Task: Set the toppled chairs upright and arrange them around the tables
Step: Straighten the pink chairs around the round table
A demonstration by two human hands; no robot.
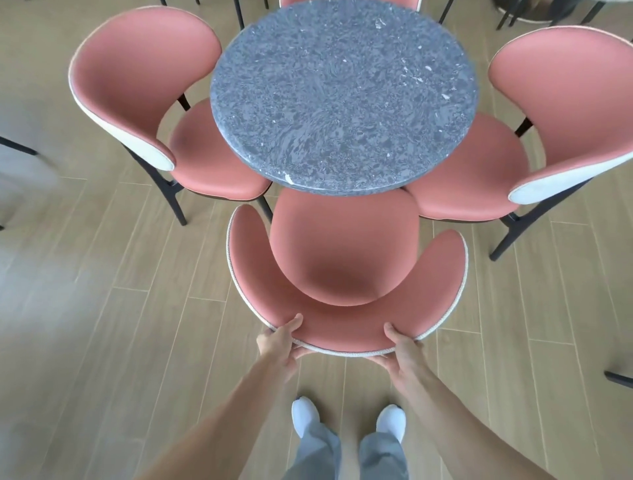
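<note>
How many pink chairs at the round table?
4: near chair held by left hand and right hand; left chair; right chair; far chair, cropped. Others may sit out of view.

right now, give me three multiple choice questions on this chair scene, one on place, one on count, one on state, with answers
1. Where is the near pink cushioned chair in relation to the round grey speckled stone table?
A. Lying on its side away from it
B. Upright, with the front of its seat tucked under the near edge
C. Stacked on top of it

2. How many pink chairs show a full backrest around this table?
A. One
B. Five
C. Three

3. What are the hands doing?
A. Both grip the near chair's backrest rim
B. Both hang free
C. One rests on the table

Answers:
1. B, the seat front disappears beneath the tabletop edge.
2. C, the left chair, right chair and near chair; a fourth only peeks in at the top.
3. A, the left hand and right hand curl over the rim.
</note>
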